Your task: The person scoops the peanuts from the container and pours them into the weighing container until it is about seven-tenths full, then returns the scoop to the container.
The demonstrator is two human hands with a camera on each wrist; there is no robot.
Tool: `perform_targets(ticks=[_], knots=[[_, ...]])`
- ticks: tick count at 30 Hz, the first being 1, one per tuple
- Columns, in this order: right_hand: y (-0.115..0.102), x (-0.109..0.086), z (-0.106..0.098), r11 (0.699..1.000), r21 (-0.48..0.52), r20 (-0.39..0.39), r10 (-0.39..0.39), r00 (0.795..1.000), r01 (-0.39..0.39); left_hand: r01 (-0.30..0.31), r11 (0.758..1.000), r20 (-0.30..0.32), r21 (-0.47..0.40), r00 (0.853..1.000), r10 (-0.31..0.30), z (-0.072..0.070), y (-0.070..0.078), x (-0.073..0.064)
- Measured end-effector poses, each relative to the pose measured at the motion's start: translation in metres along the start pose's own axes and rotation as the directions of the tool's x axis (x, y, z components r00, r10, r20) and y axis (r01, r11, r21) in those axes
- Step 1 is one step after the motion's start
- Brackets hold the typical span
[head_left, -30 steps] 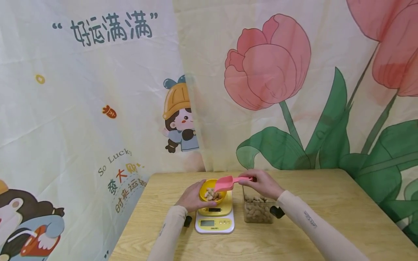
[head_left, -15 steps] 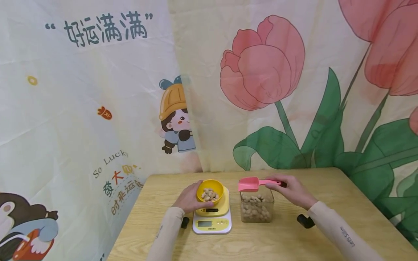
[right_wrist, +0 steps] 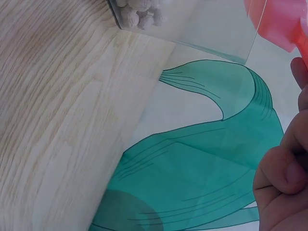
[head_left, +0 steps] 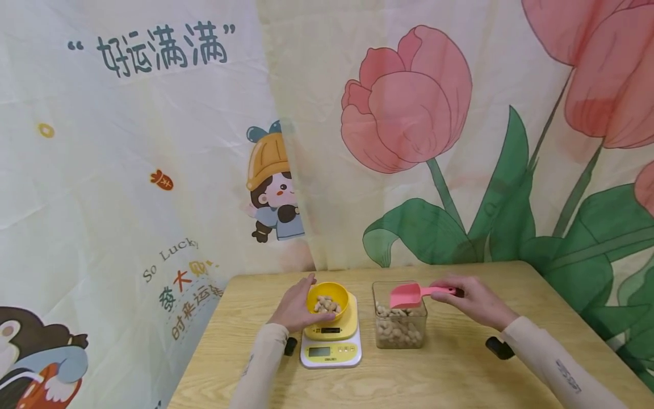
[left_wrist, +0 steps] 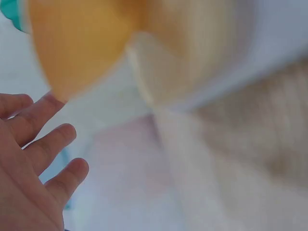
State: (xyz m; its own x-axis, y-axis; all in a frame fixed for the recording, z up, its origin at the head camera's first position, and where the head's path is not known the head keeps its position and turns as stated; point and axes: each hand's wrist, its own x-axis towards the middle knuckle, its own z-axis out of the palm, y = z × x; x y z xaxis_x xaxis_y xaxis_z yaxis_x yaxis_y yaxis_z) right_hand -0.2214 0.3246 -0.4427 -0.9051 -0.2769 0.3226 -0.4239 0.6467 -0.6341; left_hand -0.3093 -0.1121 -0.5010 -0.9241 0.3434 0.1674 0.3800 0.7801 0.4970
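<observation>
A yellow bowl (head_left: 329,288) with some peanuts in shell (head_left: 327,305) in it sits on a yellow and white kitchen scale (head_left: 331,359). My left hand (head_left: 295,307) is at the bowl's left side, thumb along its front. The left wrist view shows those fingers (left_wrist: 53,144) spread and fairly straight, one fingertip right at the bowl. My right hand (head_left: 472,298) grips a pink scoop (head_left: 406,296) by its handle. The scoop's head overlaps the opening of a clear container (head_left: 380,294) holding more peanuts; in the right wrist view the scoop (right_wrist: 276,24) shows only partly.
Scale and container stand side by side on a wooden table (head_left: 439,375). A printed cloth (head_left: 327,170) with tulips and cartoon figures hangs right behind the table. A dark wrist camera (head_left: 499,347) sits under the right forearm.
My right hand has moved right with the scoop, from over the bowl to the container, and the scoop is now lower. The left hand's fingers have loosened from the bowl.
</observation>
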Motion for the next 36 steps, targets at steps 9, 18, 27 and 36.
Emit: perform_targets(ticks=[9,18,27,36], knots=[[0.000,0.001,0.001,1.000,-0.024,-0.008,0.000,1.000,0.000,-0.212,0.973,0.026,0.091,0.977,0.211,0.002,0.054,0.016],[0.000,0.002,0.002,1.000,-0.023,-0.007,0.006,1.000,-0.006,-0.263,0.964,0.158,0.038,0.954,0.254,0.029,0.095,0.024],[-0.002,0.015,-0.004,0.989,-0.087,0.083,-0.111,0.990,0.118,-0.284,0.958,0.199,0.034,0.942,0.272,0.050,0.102,0.027],[-0.021,0.039,-0.019,0.937,-0.172,0.282,-0.250,0.926,0.305,-0.284,0.958,0.205,0.038,0.941,0.271,0.048,0.106,0.030]])
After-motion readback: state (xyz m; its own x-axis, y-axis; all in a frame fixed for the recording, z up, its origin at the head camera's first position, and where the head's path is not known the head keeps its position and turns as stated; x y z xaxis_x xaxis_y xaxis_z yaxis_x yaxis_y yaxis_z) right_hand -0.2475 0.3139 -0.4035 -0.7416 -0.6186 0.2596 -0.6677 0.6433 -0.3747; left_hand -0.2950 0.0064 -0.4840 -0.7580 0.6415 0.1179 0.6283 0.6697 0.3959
